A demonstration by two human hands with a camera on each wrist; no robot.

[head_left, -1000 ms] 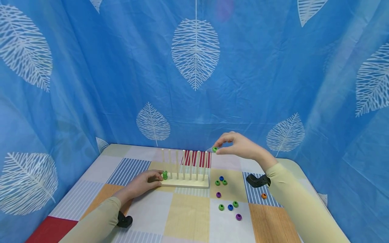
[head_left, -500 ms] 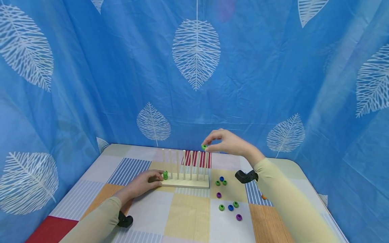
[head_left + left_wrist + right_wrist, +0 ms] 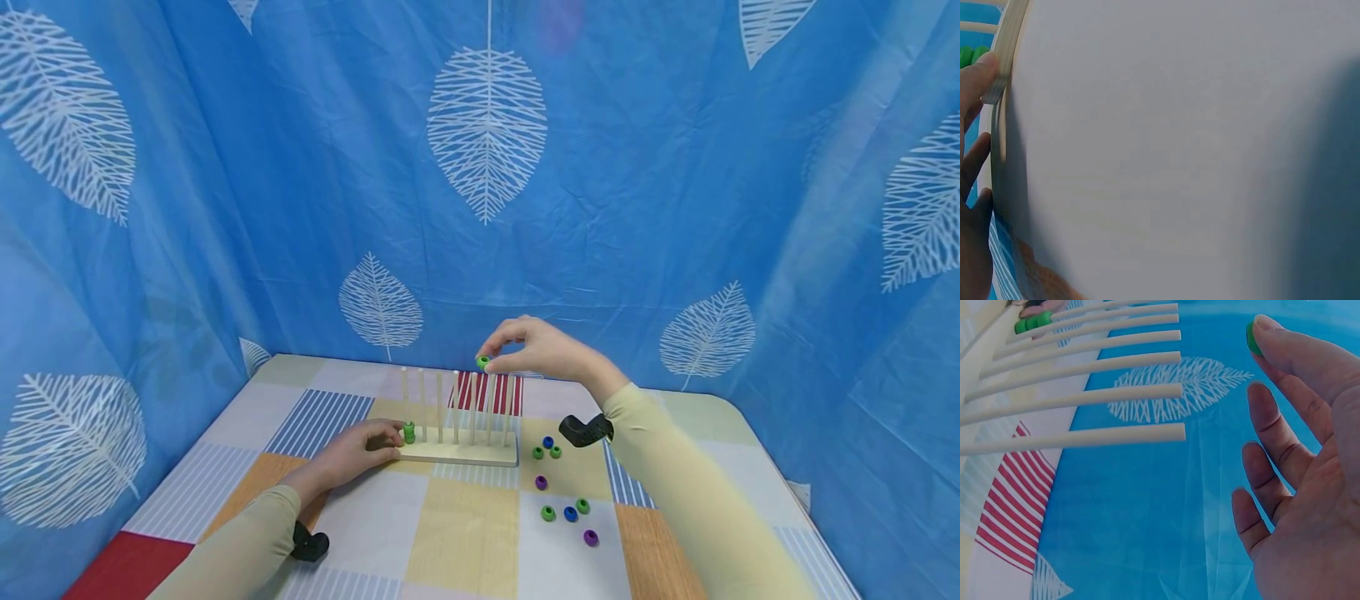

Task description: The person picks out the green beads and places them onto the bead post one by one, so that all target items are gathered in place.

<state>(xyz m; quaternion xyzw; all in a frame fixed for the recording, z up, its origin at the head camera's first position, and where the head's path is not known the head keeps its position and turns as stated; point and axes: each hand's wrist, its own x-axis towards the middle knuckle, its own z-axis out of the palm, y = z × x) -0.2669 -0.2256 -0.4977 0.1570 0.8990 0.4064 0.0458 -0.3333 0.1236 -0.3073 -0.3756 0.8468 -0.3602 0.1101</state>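
A pale wooden peg rack with a row of upright pegs stands on the table. Green beads are stacked on its leftmost peg, and they also appear in the right wrist view. My left hand grips the left end of the rack's base; the left wrist view has the thumb on the base beside the beads. Between right thumb and index finger I pinch a green bead. That right hand is over the right part of the rack, with the bead just above the peg tops.
Several loose beads lie right of the rack: a blue bead among green ones, a purple bead, and a nearer group with another purple bead. A patchwork cloth covers the table. Behind hangs a blue curtain.
My right hand has moved left with the green bead, from right of the rack to over its pegs. The right forearm now hides the orange bead. My left hand stays put.
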